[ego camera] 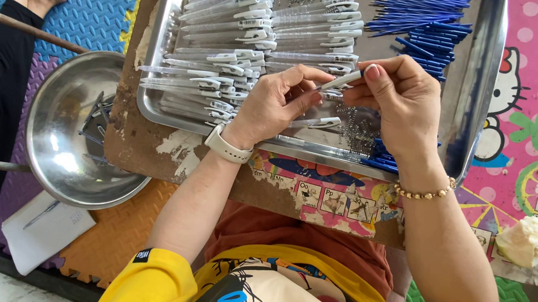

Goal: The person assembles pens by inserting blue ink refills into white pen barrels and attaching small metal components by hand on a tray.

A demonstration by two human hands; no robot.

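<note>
- The white pen barrel (342, 80) is sitting between both hands above the steel tray (482, 82); the left hand (275, 103) is pinching its lower end with thumb and forefinger closed, the right hand (404, 96) is gripping its clip end, fingers curled shut
- Risk, as a judgement: the barrel could be slipping from the fingertips into the loose springs (358, 128) below, scattering them; a skewed push could be bending a part
- The steel bowl (49, 136) at far left is holding a few dark pens (97, 118)
- The tray is carrying, left to right, stacked white pen barrels (230, 21), small springs, then blue refills (425, 16) at its right end
</note>
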